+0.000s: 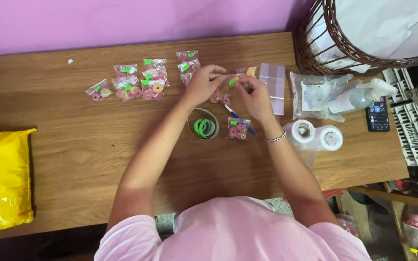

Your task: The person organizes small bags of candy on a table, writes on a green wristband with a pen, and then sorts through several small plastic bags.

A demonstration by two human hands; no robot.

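Note:
My left hand (203, 85) and my right hand (253, 96) meet over the middle of the wooden table (83, 145). Between them they pinch a small clear bag of pink and yellow candy rings (224, 91). Another filled small bag (238, 128) lies just below my right hand, with a blue pen (232, 113) beside it. A roll of green tape in a clear ring (203, 126) sits under my left forearm's right side. Several sealed candy bags with green stickers (139, 82) lie in rows to the left of my hands.
A big yellow bag (3, 179) lies at the table's left edge. At the right are a stack of empty clear bags (273, 84), two white rolls (315, 135), a plastic pack (315, 94), a spray bottle (359, 96), a phone (378, 115) and a wicker basket (325, 53).

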